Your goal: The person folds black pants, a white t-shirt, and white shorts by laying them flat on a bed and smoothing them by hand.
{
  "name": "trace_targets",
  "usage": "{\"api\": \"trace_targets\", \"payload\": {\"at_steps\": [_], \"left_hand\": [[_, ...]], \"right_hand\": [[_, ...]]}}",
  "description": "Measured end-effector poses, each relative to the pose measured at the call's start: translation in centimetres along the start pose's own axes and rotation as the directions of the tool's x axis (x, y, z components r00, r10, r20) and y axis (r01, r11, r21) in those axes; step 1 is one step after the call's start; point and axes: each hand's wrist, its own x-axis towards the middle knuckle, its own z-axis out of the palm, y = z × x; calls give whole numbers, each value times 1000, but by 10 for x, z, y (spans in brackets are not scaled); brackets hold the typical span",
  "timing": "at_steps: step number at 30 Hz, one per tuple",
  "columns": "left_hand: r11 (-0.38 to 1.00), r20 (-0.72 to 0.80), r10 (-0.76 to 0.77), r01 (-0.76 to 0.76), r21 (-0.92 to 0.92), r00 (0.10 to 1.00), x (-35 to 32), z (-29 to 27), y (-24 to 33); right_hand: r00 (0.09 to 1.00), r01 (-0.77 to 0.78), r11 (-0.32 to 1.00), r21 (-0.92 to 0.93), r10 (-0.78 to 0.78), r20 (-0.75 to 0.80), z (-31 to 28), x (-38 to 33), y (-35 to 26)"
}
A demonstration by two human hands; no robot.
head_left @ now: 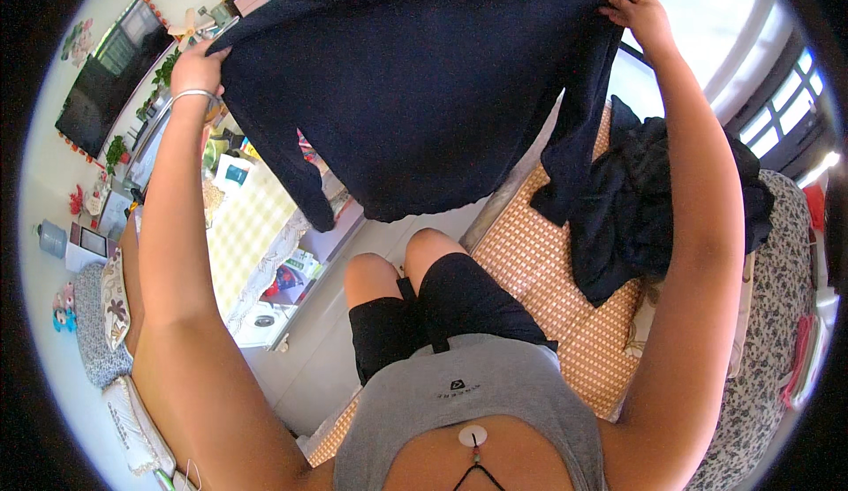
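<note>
Hands [196,67] [638,12] gripping one sweater [415,85]

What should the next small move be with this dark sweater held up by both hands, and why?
Probably lower it flat onto the woven mat. The left hand and right hand pinch the dark sweater at its shoulders, spread wide, sleeves dangling, with bare mat beside the dark clothes pile.

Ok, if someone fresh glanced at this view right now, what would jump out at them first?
First, the dark navy sweater spread wide across the top of the view, held up at its shoulders by the left hand and the right hand, sleeves hanging down. Next, the heap of dark clothes lying at the right on the woven mat the person sits on. At the left stands a low table with a checked yellow cloth.
</note>
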Motion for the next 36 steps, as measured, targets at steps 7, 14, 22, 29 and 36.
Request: {"api": "trace_targets", "payload": {"at_steps": [7, 14, 22, 29, 36], "left_hand": [[876, -38, 482, -481, 34, 875, -127, -54, -92], [903, 835, 367, -371, -215, 409, -330, -15, -135], [648, 981, -11, 746, 154, -193, -448, 63, -246], [198, 818, -545, 919, 340, -185, -500, 139, -325], [-87, 767, -610, 979, 184, -198, -585, 208, -368]], "right_hand": [[965, 184, 912, -367, -96, 244, -13, -156, -47], [482, -248, 887, -390, 462, 745, -11, -354, 59], [23, -398, 808, -436, 483, 875, 43, -412, 130], [852, -481, 785, -390, 523, 2, 73, -353, 241], [691, -692, 659, -295, 723, -9, 111, -318, 253]]}}
